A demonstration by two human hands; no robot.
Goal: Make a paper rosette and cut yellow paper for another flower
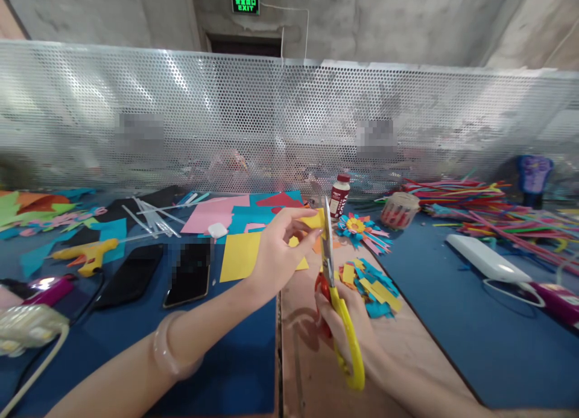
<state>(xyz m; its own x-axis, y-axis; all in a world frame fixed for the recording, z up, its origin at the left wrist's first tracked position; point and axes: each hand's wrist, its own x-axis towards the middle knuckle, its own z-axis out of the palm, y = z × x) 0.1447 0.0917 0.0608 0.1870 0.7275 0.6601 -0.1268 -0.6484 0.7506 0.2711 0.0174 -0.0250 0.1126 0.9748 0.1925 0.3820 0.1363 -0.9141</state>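
Observation:
Between the thumb and fingers of my left hand (277,249) is pinched a small piece of yellow paper (315,220). My right hand (350,321) grips scissors (346,339) with one yellow and one red handle. Their blades point upward and stand at the right edge of the paper; whether they are parted is hard to see. Under and beside the scissors lies a heap of blue and yellow paper scraps (373,288). A larger yellow sheet (239,255) rests on the table behind my left wrist.
A yellow glue gun (93,255) and two phones (131,275) lie left. Behind my hands stand a dark red bottle (339,196), a paper flower (356,226) and a tape roll (400,210). Pipe cleaners (456,195) and a white power strip (486,258) are right. A perforated metal screen (280,116) closes the back.

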